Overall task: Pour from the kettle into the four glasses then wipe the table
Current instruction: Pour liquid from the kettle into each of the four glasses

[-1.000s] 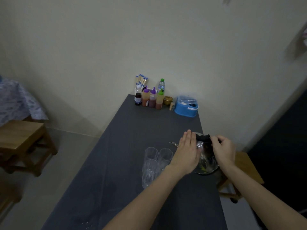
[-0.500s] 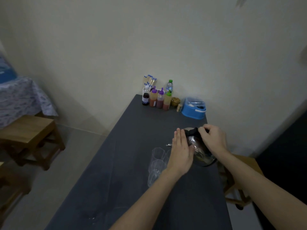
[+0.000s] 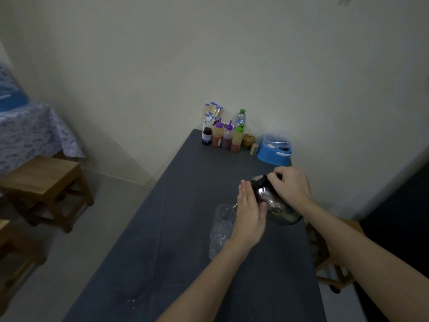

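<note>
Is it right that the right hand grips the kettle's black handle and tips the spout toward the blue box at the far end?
Not quite. In the head view, the right hand grips the handle of the kettle, but the spout tips toward the glasses, not the blue box.

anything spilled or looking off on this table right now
Small wet droplets glint on the dark grey tablecloth near its front edge, well short of the clear glasses. Otherwise only the steel kettle is tilted, deliberately, in both hands.
</note>
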